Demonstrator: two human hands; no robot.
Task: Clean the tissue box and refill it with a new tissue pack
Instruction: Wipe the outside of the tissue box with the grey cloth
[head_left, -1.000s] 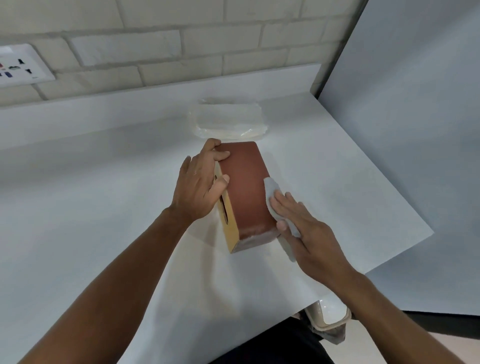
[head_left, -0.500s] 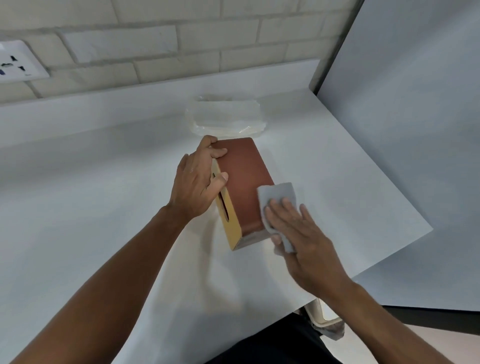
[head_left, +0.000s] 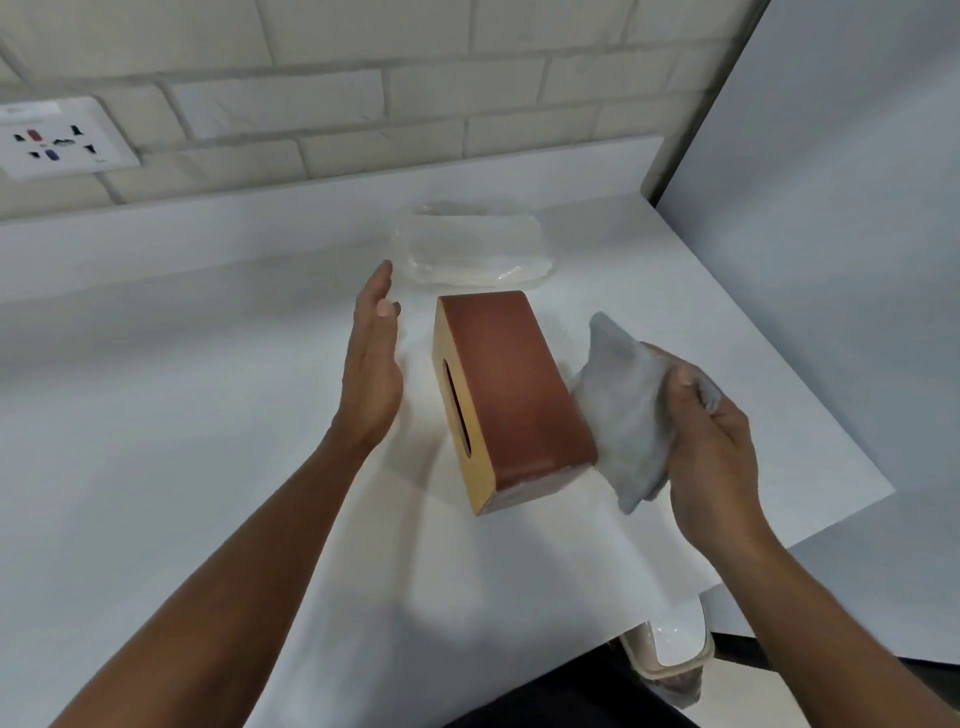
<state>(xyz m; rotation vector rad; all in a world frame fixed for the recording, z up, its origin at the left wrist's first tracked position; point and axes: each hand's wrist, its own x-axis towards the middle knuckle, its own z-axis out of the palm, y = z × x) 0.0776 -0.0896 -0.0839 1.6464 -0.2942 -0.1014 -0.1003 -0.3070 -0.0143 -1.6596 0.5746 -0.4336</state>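
The tissue pack (head_left: 475, 253) at the back of the table is hard to read: clear wrap over white, its edges blurring into the surface. Down at the table's near edge a white container (head_left: 675, 649) pokes out, mostly hidden. The tissue box (head_left: 511, 395) lies on its side mid-table, red-brown panel up, tan slotted face turned left; the inside is just a dark slit.

Left hand (head_left: 371, 374) is flat and wide, fingers straight, just beside the slotted face and not touching it. Right hand (head_left: 711, 431) has its fingers curled around a bunched grey cloth (head_left: 626, 410), which hangs against the box's right side; actual contact is unclear.

White table (head_left: 208, 415), pale brick wall (head_left: 363, 104) with a socket plate (head_left: 57, 137), plain white panel (head_left: 831, 208) on the right.
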